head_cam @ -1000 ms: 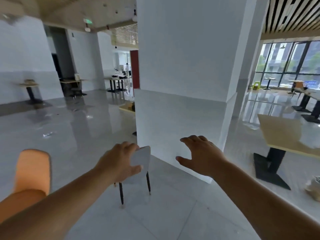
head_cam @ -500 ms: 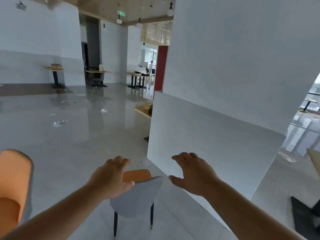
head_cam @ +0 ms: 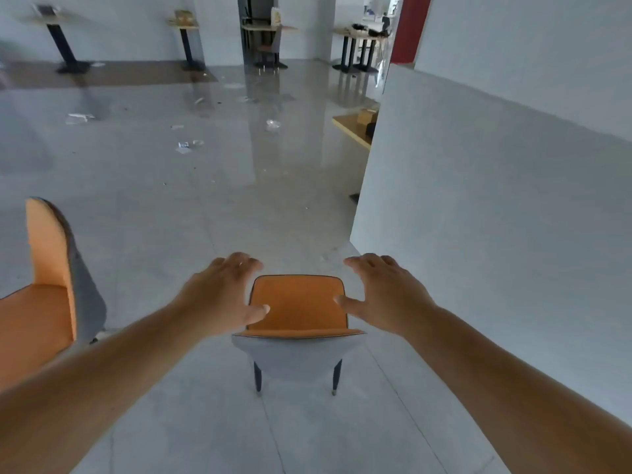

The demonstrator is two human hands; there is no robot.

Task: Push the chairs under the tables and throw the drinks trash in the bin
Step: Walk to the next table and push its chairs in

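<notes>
both hands, left hand [head_cam: 222, 295] and right hand [head_cam: 383, 295], are spread, empty, over a chair [head_cam: 297, 323]; no chair is tucked, litter [head_cam: 187, 146] is left on floor.

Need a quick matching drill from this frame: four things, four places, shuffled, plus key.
Things:
1. centre chair
2. second chair
3. left hand
4. white pillar

Places:
A. right side of the frame
B. left edge, partly cut off
C. between the two open hands
D. over the centre chair's left side

Pairs: 1-C, 2-B, 3-D, 4-A
</notes>
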